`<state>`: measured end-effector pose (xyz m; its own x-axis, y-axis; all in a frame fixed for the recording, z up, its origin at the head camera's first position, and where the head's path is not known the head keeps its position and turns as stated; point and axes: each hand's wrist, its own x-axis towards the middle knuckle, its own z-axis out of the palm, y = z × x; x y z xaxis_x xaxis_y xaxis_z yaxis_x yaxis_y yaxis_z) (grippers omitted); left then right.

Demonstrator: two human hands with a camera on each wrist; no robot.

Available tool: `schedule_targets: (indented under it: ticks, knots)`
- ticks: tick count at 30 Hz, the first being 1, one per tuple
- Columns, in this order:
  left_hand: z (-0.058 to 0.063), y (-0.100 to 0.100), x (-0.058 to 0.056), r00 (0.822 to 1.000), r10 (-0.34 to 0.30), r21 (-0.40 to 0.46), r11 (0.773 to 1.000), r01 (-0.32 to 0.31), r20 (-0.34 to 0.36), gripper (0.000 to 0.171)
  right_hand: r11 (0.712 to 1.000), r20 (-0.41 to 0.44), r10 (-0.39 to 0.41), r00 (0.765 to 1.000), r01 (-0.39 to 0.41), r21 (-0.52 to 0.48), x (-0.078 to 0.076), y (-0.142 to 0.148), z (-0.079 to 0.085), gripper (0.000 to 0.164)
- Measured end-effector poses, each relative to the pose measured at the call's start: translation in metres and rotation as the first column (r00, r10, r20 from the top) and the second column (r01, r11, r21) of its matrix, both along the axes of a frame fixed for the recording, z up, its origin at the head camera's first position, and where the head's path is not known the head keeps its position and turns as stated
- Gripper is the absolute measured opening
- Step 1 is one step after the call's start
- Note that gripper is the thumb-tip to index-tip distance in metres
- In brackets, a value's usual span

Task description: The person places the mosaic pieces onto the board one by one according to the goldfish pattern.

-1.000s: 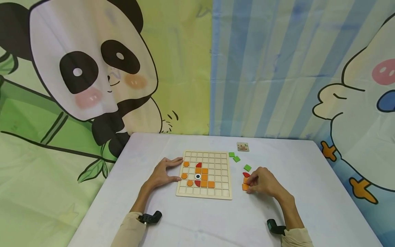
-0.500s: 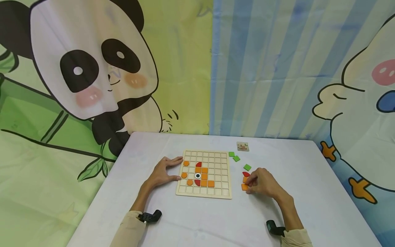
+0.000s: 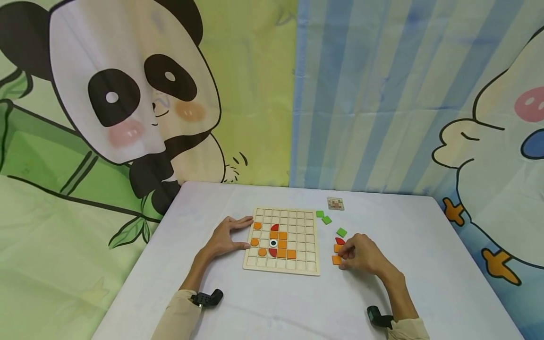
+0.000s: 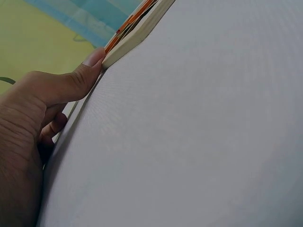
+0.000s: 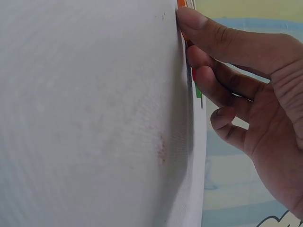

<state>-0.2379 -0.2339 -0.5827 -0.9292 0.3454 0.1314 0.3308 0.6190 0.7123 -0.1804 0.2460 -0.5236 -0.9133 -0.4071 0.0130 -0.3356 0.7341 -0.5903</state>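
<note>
A wooden grid board (image 3: 303, 236) lies on the white table with orange squares, orange discs, red rounded pieces and an eye disc on it. My left hand (image 3: 221, 238) rests at its left side, thumb and fingertips against the edge. In the left wrist view the thumb (image 4: 80, 78) presses the board's rim (image 4: 137, 40). Right of the board, my right hand (image 3: 361, 255) pinches at an orange square tile (image 3: 336, 260), fingers curled. A second orange square (image 3: 337, 248) and a red piece (image 3: 339, 241) lie just beyond, partly covered by the fingertips.
Several green squares (image 3: 341, 232) lie between the board and the small picture card (image 3: 335, 203) at the back. A black camera mount sits on each wrist. Printed curtains (image 3: 255, 94) hang behind the table's far edge.
The nearer orange square has slid slightly left, away from the other one, with my right fingers at it. My left hand and the board have stayed put; the head view shifts a little.
</note>
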Motion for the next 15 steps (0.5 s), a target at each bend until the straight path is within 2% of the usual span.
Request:
schedule_targets:
  ticks: [6, 15]
  knots:
    - [-0.0012, -0.0006, -0.0005, 1.000, -0.006, 0.000, 1.000, 0.006, -0.012, 0.087, 1.000, 0.031, -0.021, 0.999, 0.021, 0.006, -0.0006, 0.0018, -0.0016, 0.026]
    - [-0.0018, -0.0008, -0.0004, 1.000, -0.012, 0.000, 1.000, 0.012, -0.022, 0.087, 1.000, 0.024, -0.022, 0.999, 0.022, -0.020, 0.0022, 0.0030, -0.0056, 0.023]
